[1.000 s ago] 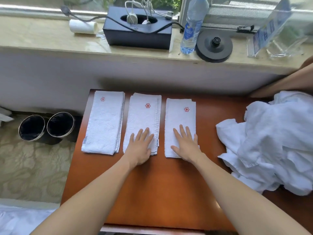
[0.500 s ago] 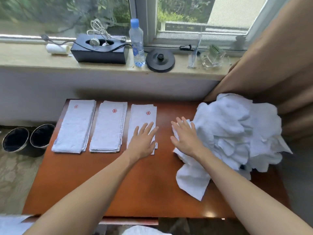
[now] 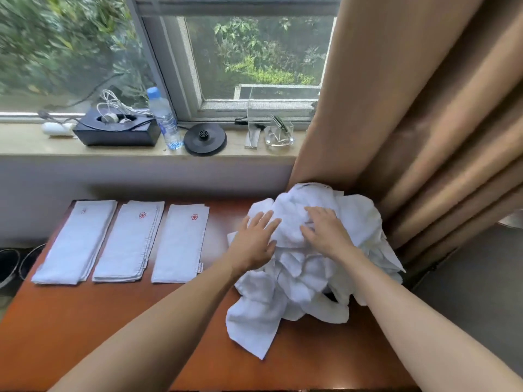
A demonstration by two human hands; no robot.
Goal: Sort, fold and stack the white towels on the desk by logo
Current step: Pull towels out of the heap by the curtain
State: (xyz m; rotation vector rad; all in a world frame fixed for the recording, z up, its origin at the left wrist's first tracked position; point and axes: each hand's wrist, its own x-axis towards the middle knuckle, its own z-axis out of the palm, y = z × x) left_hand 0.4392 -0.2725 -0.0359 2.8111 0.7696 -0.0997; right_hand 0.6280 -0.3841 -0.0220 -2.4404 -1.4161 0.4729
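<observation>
By the window, the brown desk (image 3: 70, 329) carries a big crumpled towel pile (image 3: 311, 278) at right, unsorted, so most work looks left; 3 folded stacks (image 3: 128, 244) lie left, logos up. Left grip (image 3: 254, 244) rests spread against the pile; right grip (image 3: 328, 230) curls into its top

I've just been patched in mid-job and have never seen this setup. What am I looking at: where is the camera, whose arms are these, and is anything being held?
There is no machine here. These are a person's bare arms, filmed by one wide-angle camera worn on the head, looking forward and down. On the wooden desk three folded lots of white towels lie side by side: the left stack, middle stack and right stack, each with a red logo. Right of them sits the unfolded towel pile. The left hand lies flat on the pile. The right hand rests on top, fingers bent into the cloth. I cannot tell whether it grips a towel.
</observation>
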